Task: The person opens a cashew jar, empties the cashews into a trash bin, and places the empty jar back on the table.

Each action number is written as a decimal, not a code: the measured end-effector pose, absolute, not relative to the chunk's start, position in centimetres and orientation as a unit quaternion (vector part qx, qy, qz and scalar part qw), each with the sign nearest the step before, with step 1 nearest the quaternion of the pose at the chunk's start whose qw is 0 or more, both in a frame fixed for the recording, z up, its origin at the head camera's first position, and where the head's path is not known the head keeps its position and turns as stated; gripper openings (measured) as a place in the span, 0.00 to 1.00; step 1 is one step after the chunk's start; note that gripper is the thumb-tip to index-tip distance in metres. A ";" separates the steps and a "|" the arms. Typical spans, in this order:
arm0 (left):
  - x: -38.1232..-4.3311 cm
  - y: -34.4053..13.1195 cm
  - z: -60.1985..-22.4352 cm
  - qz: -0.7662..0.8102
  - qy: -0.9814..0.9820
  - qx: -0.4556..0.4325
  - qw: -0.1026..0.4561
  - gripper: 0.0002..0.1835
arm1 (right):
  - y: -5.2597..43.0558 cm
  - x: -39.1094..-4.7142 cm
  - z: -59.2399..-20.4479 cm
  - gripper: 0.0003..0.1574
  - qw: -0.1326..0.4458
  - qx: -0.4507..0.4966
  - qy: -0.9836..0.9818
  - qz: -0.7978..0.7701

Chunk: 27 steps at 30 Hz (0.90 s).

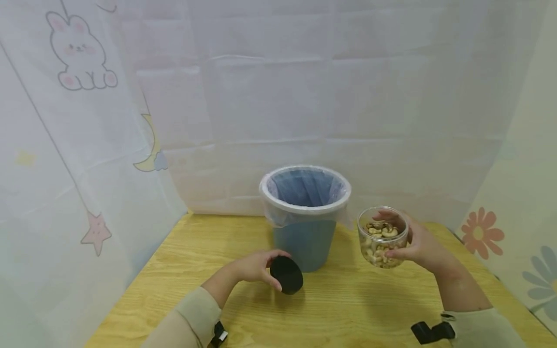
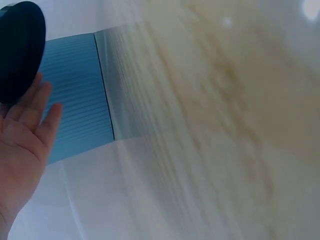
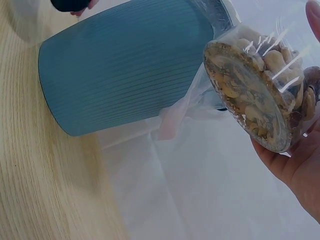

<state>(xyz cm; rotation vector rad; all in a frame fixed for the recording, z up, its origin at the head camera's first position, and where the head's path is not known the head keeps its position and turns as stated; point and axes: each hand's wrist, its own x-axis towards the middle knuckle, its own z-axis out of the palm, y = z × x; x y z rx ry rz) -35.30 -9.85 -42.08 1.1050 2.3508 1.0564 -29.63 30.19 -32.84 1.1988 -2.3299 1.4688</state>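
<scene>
In the head view my left hand [image 1: 256, 267] grips a round black lid [image 1: 287, 275] by its edge, tilted, in front of the bin. My right hand [image 1: 419, 246] holds a clear jar [image 1: 383, 258] of cashew nuts [image 1: 382, 230] above the table, its open top facing up. Through the jar's wall the nuts fill the lower part, and the right wrist view shows its base [image 3: 250, 97]. Beside the jar stands a blue trash bin [image 1: 304, 241] with a white rim and a clear liner. The left wrist view shows the lid [image 2: 20, 52] against the left fingers.
The bin rests toward the back of a yellow wood-grain table [image 1: 209, 241]. Behind it hangs a pale creased sheet [image 1: 270, 106]. Printed curtains [image 1: 35, 145] with a bunny, a moon and flowers close off the sides. The liner's loose edge [image 3: 172, 120] hangs outside the bin.
</scene>
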 end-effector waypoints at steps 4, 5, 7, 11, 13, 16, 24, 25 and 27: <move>-35.4 -9.8 -42.4 0.345 0.838 0.381 0.181 0.44 | 30.1 -29.6 -32.8 0.52 0.077 0.404 -0.771 0.486; -35.5 -9.8 -42.4 0.336 0.843 0.380 0.180 0.44 | 30.1 -29.6 -32.8 0.52 0.080 0.405 -0.772 0.484; -35.5 -9.8 -42.4 0.321 0.850 0.379 0.178 0.44 | 30.1 -29.5 -32.8 0.52 0.084 0.405 -0.772 0.482; -35.5 -9.7 -42.5 0.295 0.861 0.378 0.171 0.45 | 30.2 -29.4 -32.7 0.51 0.073 0.404 -0.770 0.488; -35.5 -9.8 -42.6 0.289 0.863 0.378 0.171 0.45 | 30.2 -29.4 -32.7 0.51 0.069 0.407 -0.768 0.490; -35.6 -9.8 -42.8 0.279 0.868 0.375 0.166 0.44 | 30.2 -29.5 -32.8 0.51 0.066 0.410 -0.764 0.494; -35.9 -9.7 -43.5 0.262 0.883 0.346 0.179 0.45 | 30.2 -29.5 -32.9 0.51 0.061 0.397 -0.766 0.501; -36.0 -9.7 -43.5 0.260 0.884 0.345 0.178 0.45 | 30.2 -29.5 -33.0 0.51 0.061 0.396 -0.766 0.502; -36.1 -9.8 -43.6 0.258 0.886 0.340 0.181 0.45 | 30.2 -29.5 -33.0 0.52 0.061 0.399 -0.765 0.502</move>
